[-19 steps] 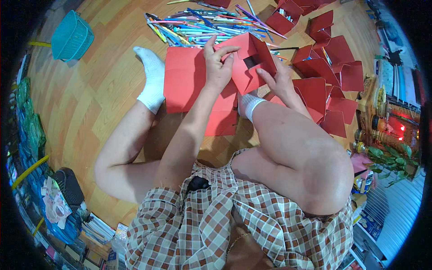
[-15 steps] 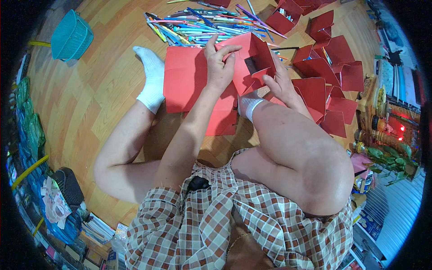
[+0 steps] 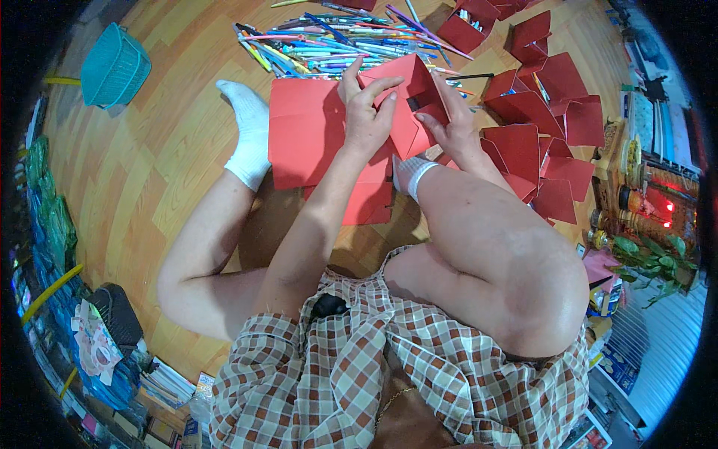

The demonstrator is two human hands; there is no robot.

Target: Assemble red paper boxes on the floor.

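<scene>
Between my two hands is a red cardboard box [image 3: 408, 129], partly folded, its opening tilted toward the right. My left hand [image 3: 368, 105] grips its left side, fingers on the top edge and thumb against the panel. On the right side my right hand [image 3: 453, 123] pinches a wall, with the thumb at a flap by the opening and the fingers behind. Under my left wrist, flat red card [image 3: 305, 135] lies on the floor between my feet, with another red piece [image 3: 357, 203] below it. Part of the box's inside is in shadow.
Beyond the box lies a heap of pens [image 3: 336, 41] in many colours. Several folded red boxes [image 3: 557, 90] stand at the right, some with pens inside. A teal basket [image 3: 116, 66] sits at far left. A potted plant [image 3: 658, 258] is at the right edge.
My right hand has shifted slightly left and up, its thumb pushing the flap inward at the box's opening. The box has turned a little. My left hand keeps its grip.
</scene>
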